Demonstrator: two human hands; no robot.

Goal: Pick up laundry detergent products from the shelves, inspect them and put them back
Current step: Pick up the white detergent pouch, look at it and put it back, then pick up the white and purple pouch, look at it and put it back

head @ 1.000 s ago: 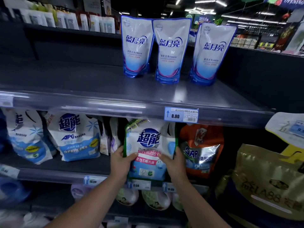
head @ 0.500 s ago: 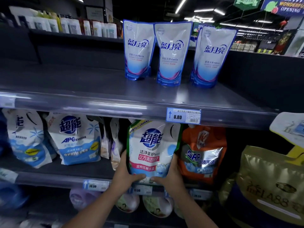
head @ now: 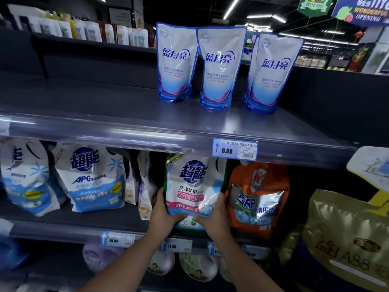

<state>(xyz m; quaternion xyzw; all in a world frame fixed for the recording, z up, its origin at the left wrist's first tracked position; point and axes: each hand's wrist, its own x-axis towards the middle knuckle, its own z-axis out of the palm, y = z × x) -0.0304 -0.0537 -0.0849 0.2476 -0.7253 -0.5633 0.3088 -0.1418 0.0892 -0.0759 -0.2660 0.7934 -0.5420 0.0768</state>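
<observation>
Left hand (head: 162, 216), right hand (head: 216, 220) hold bottom of green-white soap bag (head: 193, 186), fingers curled round it. Bag upright at middle shelf (head: 101, 220) front, beside orange bag (head: 260, 199). Looks like putting-back step. Next: push in, stand it, let go. Blue bags (head: 221, 68) up top.

Top shelf (head: 105, 123), three standing pouches (head: 221, 68)

3 pouches (head: 221, 68) on upper shelf (head: 105, 114); held pouch (head: 194, 186) below, left of SAP pouch (head: 257, 199).
</observation>
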